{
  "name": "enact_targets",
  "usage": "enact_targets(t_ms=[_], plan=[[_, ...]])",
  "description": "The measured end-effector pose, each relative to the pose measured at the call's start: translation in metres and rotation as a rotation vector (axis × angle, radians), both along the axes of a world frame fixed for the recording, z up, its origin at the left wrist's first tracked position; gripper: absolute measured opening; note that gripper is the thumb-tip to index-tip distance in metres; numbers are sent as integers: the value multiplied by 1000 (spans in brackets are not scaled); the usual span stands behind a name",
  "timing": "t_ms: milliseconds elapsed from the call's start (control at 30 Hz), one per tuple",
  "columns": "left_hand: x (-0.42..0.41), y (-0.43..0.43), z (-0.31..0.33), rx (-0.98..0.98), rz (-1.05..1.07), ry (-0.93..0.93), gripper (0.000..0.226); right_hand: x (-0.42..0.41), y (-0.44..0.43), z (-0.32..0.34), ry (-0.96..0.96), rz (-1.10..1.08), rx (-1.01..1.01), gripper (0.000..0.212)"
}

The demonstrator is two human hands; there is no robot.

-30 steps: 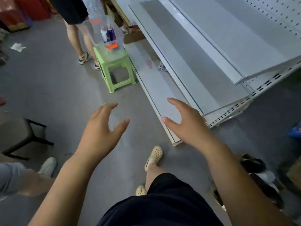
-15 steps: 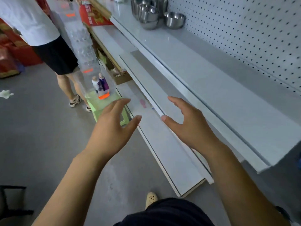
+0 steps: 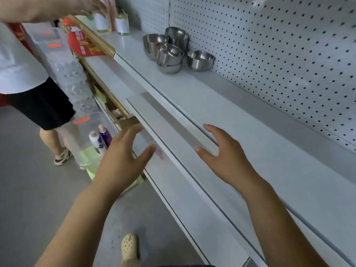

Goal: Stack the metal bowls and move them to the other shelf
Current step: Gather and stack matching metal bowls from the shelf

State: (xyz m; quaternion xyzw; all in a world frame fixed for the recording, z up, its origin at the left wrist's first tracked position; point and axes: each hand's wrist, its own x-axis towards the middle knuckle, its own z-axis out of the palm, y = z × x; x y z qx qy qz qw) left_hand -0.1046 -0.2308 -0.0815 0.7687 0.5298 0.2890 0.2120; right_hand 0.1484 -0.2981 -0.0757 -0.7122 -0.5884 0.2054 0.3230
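Second person (image 3: 28, 70) at far left is cut off at the frame top, arm blurred. Green stool (image 3: 91, 172) is mostly hidden behind the left hand (image 3: 123, 160). Bowl count is hard to tell: the metal bowls (image 3: 169, 53) overlap, some nested, one tilted against the pegboard (image 3: 269, 54). They sit far along the top shelf (image 3: 240, 122), well apart from both hands. Left hand and right hand (image 3: 225, 158) hold nothing, fingers spread and relaxed, palms facing each other, near the shelf front edges. A long white stretch of top shelf lies between bowls and hands. Bottles (image 3: 122, 23) stand beyond the bowls.

Metal bowls (image 3: 174, 51) clustered on top shelf (image 3: 221, 105), against pegboard (image 3: 269, 45).
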Motion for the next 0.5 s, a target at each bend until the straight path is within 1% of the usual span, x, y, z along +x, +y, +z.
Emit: enact_targets(t_ms=[133, 333, 433, 500], plan=[[-10, 82, 15, 12, -96, 39, 65, -17, 55, 4, 17, -109, 31, 64], [-28, 192, 42, 46, -213, 33, 73, -52, 127, 5, 66, -244, 63, 64], [-27, 234, 42, 70, -278, 21, 76, -65, 149, -1, 71, -286, 60, 64], [-24, 256, 37, 49, -311, -3, 76, -67, 160, -3, 69, -302, 42, 64]])
